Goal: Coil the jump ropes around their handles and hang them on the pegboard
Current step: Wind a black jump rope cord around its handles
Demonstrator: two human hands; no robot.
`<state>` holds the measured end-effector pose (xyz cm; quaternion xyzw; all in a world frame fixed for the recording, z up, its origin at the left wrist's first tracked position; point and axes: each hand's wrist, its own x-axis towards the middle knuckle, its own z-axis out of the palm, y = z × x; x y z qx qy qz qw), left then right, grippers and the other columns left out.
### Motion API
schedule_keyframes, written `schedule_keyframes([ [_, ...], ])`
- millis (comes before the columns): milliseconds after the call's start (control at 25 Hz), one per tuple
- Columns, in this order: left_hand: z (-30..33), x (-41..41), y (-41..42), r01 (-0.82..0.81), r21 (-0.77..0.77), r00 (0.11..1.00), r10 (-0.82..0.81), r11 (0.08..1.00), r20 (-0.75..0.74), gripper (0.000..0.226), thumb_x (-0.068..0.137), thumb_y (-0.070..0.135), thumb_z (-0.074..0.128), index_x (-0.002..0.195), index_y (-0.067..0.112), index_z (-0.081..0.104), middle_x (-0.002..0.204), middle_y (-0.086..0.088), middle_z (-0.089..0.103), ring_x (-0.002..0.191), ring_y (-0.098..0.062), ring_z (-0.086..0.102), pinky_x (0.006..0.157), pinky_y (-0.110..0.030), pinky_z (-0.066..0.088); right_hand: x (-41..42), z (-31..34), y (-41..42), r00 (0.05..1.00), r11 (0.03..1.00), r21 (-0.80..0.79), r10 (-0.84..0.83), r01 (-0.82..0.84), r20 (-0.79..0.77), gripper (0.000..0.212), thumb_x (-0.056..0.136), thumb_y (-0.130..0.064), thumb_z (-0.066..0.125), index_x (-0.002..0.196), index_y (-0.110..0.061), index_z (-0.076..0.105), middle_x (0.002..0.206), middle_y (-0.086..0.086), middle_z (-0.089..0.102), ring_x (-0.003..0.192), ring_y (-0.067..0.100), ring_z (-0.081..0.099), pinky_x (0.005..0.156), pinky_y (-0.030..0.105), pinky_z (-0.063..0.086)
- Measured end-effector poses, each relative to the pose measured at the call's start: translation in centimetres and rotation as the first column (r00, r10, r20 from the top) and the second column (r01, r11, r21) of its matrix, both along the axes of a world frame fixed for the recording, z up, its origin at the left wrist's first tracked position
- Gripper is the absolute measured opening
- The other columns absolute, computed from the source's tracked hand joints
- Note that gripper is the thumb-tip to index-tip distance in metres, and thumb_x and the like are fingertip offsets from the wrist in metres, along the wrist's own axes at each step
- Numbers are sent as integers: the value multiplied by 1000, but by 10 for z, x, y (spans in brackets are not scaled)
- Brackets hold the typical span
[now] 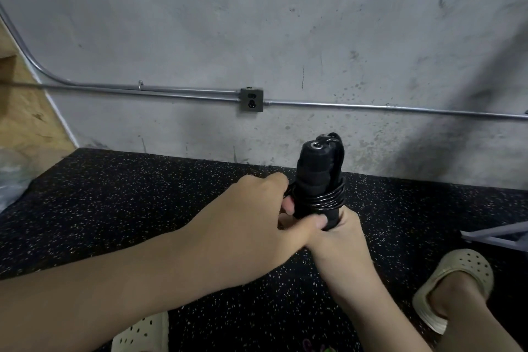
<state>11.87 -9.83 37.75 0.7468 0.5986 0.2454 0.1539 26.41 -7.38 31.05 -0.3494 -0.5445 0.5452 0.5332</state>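
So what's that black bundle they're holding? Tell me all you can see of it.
It is a jump rope: two black handles that look foam-covered, held together upright, with metal-looking ends on top. A glossy black cord wraps them in several turns near the middle. The right hand grips the handles' lower end, and the left hand pinches the cord at the coil's left side, above a speckled black floor.

Black speckled rubber floor [143, 194]; two cream clogs [457, 280] standing on it
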Motion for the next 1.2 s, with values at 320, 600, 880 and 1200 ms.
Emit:
schedule_keyframes([
  [320,-4,-25,19,210,-83,946,-181,974,270,37,88,64,57,97,31,71,79,7,74,74,-6,69,70,-19,51,3,8,-9,953,935,-186,300,-301,-35,10,78,-19,80,84,-12,75,79,11,70,69,18,59,71,32,49],
  [600,2,-26,23,142,-194,984,-116,971,138,84,63,98,53,86,19,69,76,9,72,73,-12,68,79,-39,58,2,3,-11,952,942,-134,300,-306,-68,13,79,-15,75,72,-21,67,60,4,44,54,17,39,56,32,38],
  [880,12,-26,19,-51,-101,986,34,994,-162,94,44,109,35,57,15,40,47,11,37,49,-13,48,54,-34,42,8,5,-8,982,992,-68,111,-102,151,23,81,-24,71,66,-16,56,61,5,44,58,21,36,56,39,31],
  [1200,5,-10,4,-14,-29,994,11,999,-111,51,84,75,56,71,26,49,53,12,50,51,-2,47,51,-20,31,-8,-1,-8,973,996,-54,-54,67,223,11,78,-17,61,69,-12,66,55,4,53,53,12,41,48,26,33],
])
